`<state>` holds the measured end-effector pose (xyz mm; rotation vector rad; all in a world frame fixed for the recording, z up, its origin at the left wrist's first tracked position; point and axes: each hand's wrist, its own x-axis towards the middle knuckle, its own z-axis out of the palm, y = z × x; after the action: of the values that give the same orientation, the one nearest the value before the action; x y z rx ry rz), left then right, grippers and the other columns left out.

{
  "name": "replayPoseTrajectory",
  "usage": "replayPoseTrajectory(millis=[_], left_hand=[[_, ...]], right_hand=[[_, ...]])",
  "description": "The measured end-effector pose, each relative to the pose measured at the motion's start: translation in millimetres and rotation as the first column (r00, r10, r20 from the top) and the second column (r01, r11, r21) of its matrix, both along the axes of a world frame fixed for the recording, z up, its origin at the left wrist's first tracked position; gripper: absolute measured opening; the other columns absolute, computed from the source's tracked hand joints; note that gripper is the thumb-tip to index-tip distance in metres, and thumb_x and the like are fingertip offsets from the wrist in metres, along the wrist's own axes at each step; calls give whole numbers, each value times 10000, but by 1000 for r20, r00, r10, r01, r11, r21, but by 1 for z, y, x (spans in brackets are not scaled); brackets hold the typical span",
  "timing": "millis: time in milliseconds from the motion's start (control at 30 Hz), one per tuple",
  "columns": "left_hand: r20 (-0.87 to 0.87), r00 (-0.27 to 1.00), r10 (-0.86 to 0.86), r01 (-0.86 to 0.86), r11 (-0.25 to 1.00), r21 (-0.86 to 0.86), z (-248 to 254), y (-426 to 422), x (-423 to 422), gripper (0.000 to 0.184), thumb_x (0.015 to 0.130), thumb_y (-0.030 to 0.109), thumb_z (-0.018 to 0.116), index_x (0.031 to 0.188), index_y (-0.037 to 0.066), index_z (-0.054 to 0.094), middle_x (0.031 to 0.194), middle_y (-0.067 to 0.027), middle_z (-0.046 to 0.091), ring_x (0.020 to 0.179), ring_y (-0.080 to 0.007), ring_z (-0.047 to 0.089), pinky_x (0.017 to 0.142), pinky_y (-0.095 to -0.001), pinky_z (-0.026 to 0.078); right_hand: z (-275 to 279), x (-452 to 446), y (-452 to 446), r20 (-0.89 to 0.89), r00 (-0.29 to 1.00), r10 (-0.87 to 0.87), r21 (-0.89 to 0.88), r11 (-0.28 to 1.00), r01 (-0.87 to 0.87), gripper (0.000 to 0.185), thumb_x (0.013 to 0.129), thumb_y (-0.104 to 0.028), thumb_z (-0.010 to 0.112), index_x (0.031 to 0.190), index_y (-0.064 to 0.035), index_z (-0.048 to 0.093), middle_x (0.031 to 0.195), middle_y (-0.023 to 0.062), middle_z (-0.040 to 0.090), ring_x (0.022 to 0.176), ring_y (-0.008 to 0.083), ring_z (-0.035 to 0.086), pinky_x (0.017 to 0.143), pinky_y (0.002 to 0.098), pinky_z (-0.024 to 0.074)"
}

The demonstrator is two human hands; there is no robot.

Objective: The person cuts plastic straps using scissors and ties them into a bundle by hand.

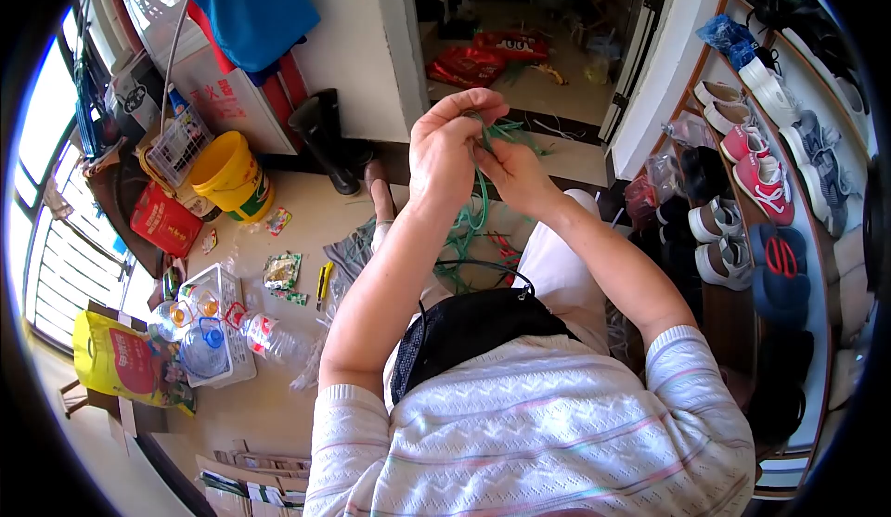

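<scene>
Both hands are raised together in front of my lap, gripping green plastic strips. My left hand is closed around the strips, with its fingers curled over the top. Pressed up against it, my right hand pinches the same strips between thumb and fingers. Loose ends stick out to the right behind the fingers, and a loop hangs down between my knees. The exact spot where the fingertips meet is partly hidden. A black waist pouch rests on my lap, and something red lies below the strips.
On the left floor stand a yellow bucket, a red container, and a white crate with plastic bottles. A yellow utility knife lies nearby. Black boots stand by the wall; a shoe rack lines the right side.
</scene>
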<state>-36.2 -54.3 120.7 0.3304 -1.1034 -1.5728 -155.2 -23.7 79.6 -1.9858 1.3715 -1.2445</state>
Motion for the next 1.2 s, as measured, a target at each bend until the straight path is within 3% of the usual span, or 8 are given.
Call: replayPoseTrajectory(millis=[100, 367, 533, 800, 967, 1033, 1167, 1200], left_hand=[[-55, 998, -6, 9, 998, 59, 4, -4, 1, 235, 664, -110, 364, 784, -45, 556, 801, -128, 566, 709, -202, 549, 607, -281, 452], [57, 998, -15, 17, 999, -33, 5, -13, -3, 182, 741, -8, 465, 904, -39, 539, 782, -105, 567, 695, -162, 553, 624, -255, 462], [222, 964, -146, 191, 962, -195, -18, -2, -4, 929, 773, 287, 704, 1362, -79, 86, 1011, -131, 566, 888, -193, 560, 771, -299, 465], [637, 727, -255, 323, 946, 10, -49, 6, -8, 254, 883, 229, 535, 833, -13, 591, 574, -3, 512, 508, -55, 453, 461, -206, 370], [818, 540, 197, 190, 919, -346, -45, -9, 10, 219, 858, 193, 520, 827, 0, 620, 573, -60, 532, 522, -135, 506, 508, -282, 410], [830, 469, 301, 248, 858, -451, -37, -12, 15, 201, 856, 192, 513, 849, 24, 623, 574, -25, 509, 497, -117, 462, 494, -270, 386], [787, 405, 464, 421, 669, -612, -31, -11, 4, 203, 815, 206, 554, 821, 17, 628, 678, -151, 592, 606, -290, 562, 602, -364, 444], [777, 387, 496, 391, 675, -626, -26, -8, 6, 202, 797, 204, 577, 809, 7, 622, 721, -192, 588, 654, -333, 570, 621, -387, 448]], right_hand=[[3, -3, -3, 439, 858, 266, 167, 915, -368, 292, 937, -277, 444, 931, -14, 570, 791, 65, 607, 721, 125, 573, 628, 254, 446], [11, -13, -1, 704, 688, 178, 356, 749, -559, 307, 942, -322, 428, 774, -77, 502, 580, -29, 421, 460, 60, 364, 410, 227, 286], [34, -9, 4, 817, 570, -82, 248, 944, -219, 395, 905, -427, 465, 671, -110, 433, 520, -65, 299, 438, 40, 277, 393, 211, 205], [23, -40, -16, 952, 305, 37, 42, 967, -250, 321, 847, -402, 582, 784, -103, 484, 594, -21, 443, 527, 100, 429, 511, 258, 362], [35, -93, -24, 662, 742, -105, 36, 993, 108, 378, 842, -271, 615, 1099, -10, 518, 949, 96, 611, 887, 181, 591, 775, 309, 473], [57, -91, -20, 431, 864, -261, -446, 770, 455, 423, 824, -206, 634, 1163, -5, 482, 1025, 116, 604, 952, 204, 579, 836, 320, 456], [57, -46, 12, -596, 802, -37, -372, 898, -235, 242, 856, -241, 561, 1020, -68, 605, 875, 83, 645, 866, 198, 605, 713, 313, 472], [55, -43, 17, -522, 849, 80, -140, 974, -178, 258, 868, -273, 539, 1002, -64, 608, 782, 78, 636, 769, 212, 606, 656, 311, 465]])
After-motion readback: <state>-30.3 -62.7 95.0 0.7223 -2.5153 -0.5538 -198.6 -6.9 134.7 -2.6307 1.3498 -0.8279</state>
